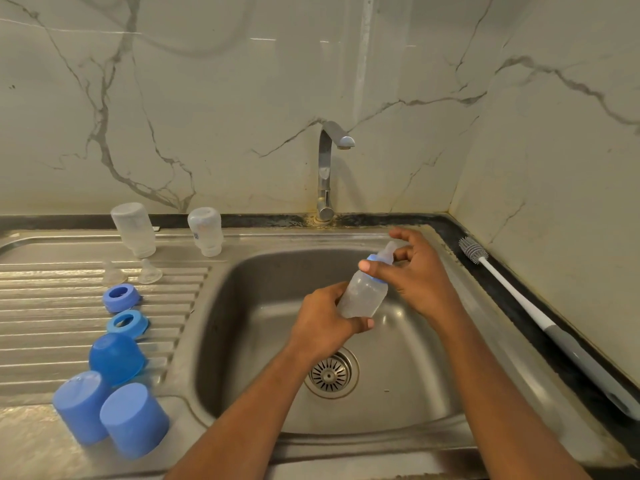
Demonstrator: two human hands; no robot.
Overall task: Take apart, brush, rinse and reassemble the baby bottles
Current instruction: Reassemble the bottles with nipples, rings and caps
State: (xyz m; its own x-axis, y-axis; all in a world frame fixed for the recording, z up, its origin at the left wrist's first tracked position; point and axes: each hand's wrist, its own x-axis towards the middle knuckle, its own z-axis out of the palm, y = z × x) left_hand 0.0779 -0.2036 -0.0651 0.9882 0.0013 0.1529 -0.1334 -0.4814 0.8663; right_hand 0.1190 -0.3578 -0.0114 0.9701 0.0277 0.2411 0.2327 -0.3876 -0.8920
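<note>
Clear plastic baby bottle [363, 294] is gripped at base by left hand [325, 323], long axis tilted up toward right hand [417, 275], by which its blue screw collar [374, 258] is pinched.

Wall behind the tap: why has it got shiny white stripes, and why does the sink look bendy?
Head view: the stripes on the wall are glare from reflected light; the wide lens bows the sink rim; the bottle held by the left hand and right hand looks slightly soft.
</note>
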